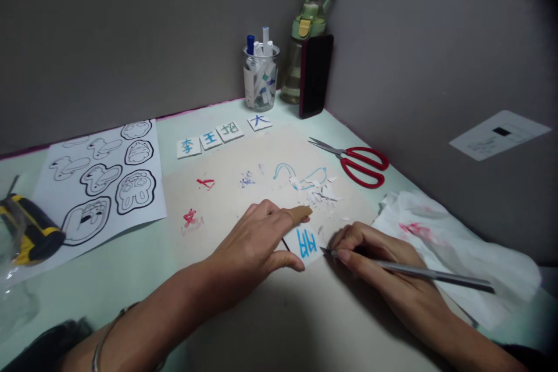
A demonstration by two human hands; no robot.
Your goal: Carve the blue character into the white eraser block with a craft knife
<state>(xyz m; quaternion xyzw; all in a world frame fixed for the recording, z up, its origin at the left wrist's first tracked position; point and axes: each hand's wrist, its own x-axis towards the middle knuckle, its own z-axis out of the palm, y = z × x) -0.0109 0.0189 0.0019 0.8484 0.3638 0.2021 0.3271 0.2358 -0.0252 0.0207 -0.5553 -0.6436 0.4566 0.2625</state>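
A small white tile point(301, 244) with a blue character on it lies on the beige work surface. My left hand point(261, 232) holds it down, index finger along its far edge and thumb at its near side. A tan cover wraps that index finger. Pinched in my right hand point(379, 261) is a slim silver craft knife point(418, 271), its blade tip at the tile's right edge. White shavings point(322, 195) are scattered beyond the tile, beside a blue outline drawing point(285, 168). Red marks point(190, 218) and purple marks point(247, 179) stain the surface to the left.
Red-handled scissors point(364, 165) lie at the right, near crumpled, red-stained tissue point(453, 244). Several lettered tiles point(230, 132) form a row at the back. Behind stand a cup of markers point(260, 81), a bottle point(292, 70) and a phone point(316, 75). A printed sheet point(108, 151) lies left.
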